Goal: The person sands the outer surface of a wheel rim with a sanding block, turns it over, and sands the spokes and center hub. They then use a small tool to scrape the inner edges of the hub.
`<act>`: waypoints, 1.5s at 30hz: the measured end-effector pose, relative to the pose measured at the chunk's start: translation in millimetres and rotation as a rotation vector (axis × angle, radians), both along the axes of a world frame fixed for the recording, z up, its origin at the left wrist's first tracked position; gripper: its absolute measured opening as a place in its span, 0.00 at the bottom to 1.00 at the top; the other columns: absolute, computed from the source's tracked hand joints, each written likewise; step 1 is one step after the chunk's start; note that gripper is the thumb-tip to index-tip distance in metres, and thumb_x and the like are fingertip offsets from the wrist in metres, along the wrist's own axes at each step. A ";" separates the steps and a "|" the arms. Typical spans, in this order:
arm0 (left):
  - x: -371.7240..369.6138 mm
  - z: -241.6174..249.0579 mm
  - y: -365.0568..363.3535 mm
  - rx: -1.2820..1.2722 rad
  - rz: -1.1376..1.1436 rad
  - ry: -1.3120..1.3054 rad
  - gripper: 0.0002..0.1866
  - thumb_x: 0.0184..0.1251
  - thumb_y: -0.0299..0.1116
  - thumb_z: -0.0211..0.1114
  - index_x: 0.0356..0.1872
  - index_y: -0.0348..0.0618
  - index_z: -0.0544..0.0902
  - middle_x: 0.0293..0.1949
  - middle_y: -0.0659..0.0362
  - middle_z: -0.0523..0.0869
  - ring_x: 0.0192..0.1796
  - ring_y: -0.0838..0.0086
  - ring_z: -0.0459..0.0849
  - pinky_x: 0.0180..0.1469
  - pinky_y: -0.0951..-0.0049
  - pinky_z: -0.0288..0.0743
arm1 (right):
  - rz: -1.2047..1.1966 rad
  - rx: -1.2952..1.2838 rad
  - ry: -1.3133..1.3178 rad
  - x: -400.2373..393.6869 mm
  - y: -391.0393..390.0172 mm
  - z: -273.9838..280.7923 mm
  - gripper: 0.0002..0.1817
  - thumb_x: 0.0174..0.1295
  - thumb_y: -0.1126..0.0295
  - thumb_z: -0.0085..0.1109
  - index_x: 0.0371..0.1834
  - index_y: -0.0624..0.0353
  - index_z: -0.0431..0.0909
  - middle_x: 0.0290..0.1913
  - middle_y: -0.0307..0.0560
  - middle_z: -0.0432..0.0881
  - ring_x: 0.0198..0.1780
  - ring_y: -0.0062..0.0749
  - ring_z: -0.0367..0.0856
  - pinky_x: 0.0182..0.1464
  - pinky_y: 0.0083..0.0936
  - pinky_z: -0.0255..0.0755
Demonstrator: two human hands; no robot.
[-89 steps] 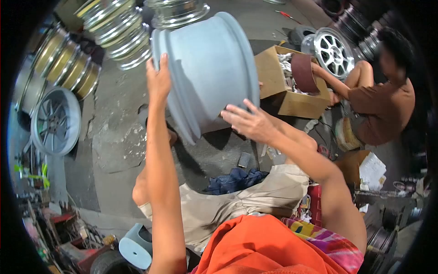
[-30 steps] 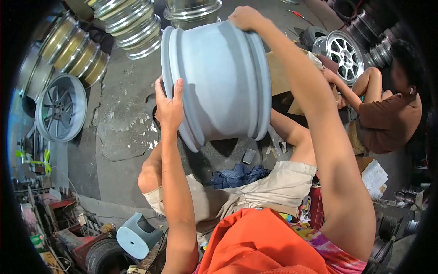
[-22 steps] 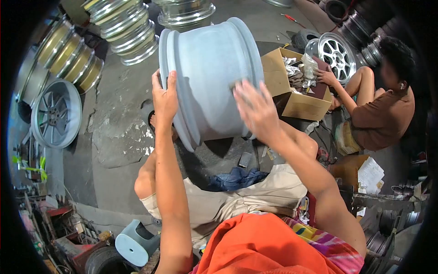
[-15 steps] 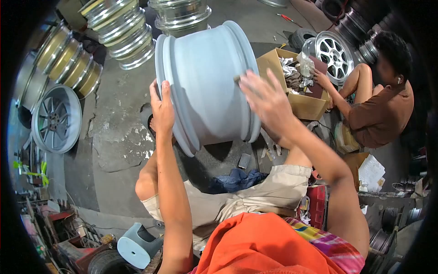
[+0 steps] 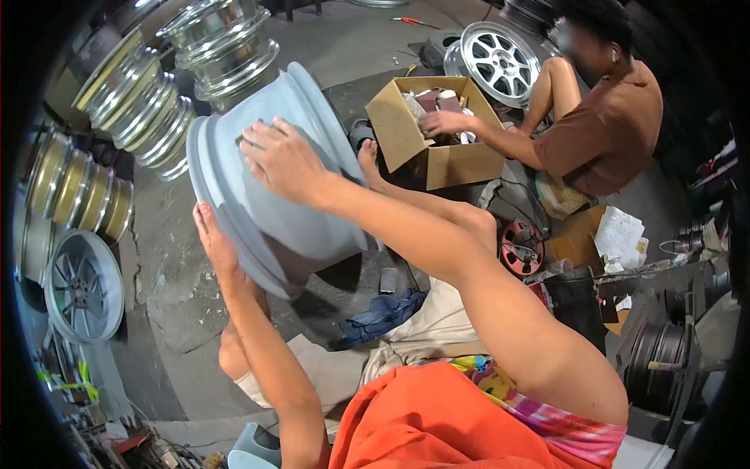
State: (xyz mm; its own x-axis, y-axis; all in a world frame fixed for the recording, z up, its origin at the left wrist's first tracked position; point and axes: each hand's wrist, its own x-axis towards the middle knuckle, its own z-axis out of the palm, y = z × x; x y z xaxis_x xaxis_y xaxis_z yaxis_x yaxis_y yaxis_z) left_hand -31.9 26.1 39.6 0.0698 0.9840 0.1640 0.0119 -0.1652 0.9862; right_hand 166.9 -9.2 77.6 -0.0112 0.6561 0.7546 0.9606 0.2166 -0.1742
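Observation:
A large wheel rim (image 5: 266, 180) coated in matte light grey stands on its side between my legs, its barrel facing up and tilted. My left hand (image 5: 217, 241) grips the near left flange, fingers along the outer edge and thumb hidden. On top of the barrel, toward the left flange, lies my right hand (image 5: 283, 160), fingers pressed down over a small grey-brown piece that looks like sandpaper (image 5: 240, 139). Only a thin edge of that piece shows at the fingertips.
A co-worker (image 5: 601, 117) sits at the right, one hand in a cardboard box (image 5: 461, 168) of scraps. Stacked polished rims (image 5: 223, 55) stand at the back left, a spoked wheel (image 5: 84, 285) at the left. A blue cloth (image 5: 383, 319) and small grey block (image 5: 387, 280) lie near my legs.
My view has turned right. The wheel rim has tilted, and my right hand has moved from its right end across the barrel toward the left flange. The co-worker's hand has shifted within the box.

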 end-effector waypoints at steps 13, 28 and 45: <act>-11.3 -6.6 -2.1 0.021 -0.100 -0.019 0.33 0.85 0.57 0.48 0.74 0.39 0.68 0.64 0.52 0.77 0.63 0.66 0.77 0.66 0.66 0.71 | -0.019 0.015 -0.041 24.0 -53.6 4.4 0.18 0.70 0.59 0.60 0.59 0.55 0.83 0.64 0.44 0.82 0.70 0.38 0.75 0.75 0.51 0.62; -13.4 -10.2 -23.6 0.101 -0.088 0.030 0.33 0.85 0.58 0.47 0.71 0.37 0.69 0.64 0.50 0.76 0.66 0.63 0.73 0.70 0.65 0.64 | -0.073 0.102 -0.096 8.2 -74.0 -8.9 0.21 0.69 0.62 0.61 0.62 0.57 0.79 0.65 0.47 0.79 0.72 0.41 0.72 0.78 0.51 0.57; -15.2 -19.3 -26.5 0.124 -0.145 -0.042 0.32 0.85 0.57 0.47 0.70 0.36 0.69 0.62 0.50 0.75 0.64 0.64 0.72 0.68 0.65 0.65 | -0.071 0.111 -0.110 1.8 -85.4 -5.8 0.21 0.69 0.63 0.60 0.63 0.57 0.80 0.64 0.48 0.81 0.70 0.43 0.75 0.75 0.51 0.62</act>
State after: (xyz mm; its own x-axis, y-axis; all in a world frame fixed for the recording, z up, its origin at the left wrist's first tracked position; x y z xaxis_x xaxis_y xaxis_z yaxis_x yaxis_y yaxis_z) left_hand -47.1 -0.4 20.3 0.2002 0.9361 0.2893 -0.0615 -0.2827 0.9572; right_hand 168.8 -94.6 71.8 -0.0537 0.5707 0.8194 0.9861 0.1593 -0.0464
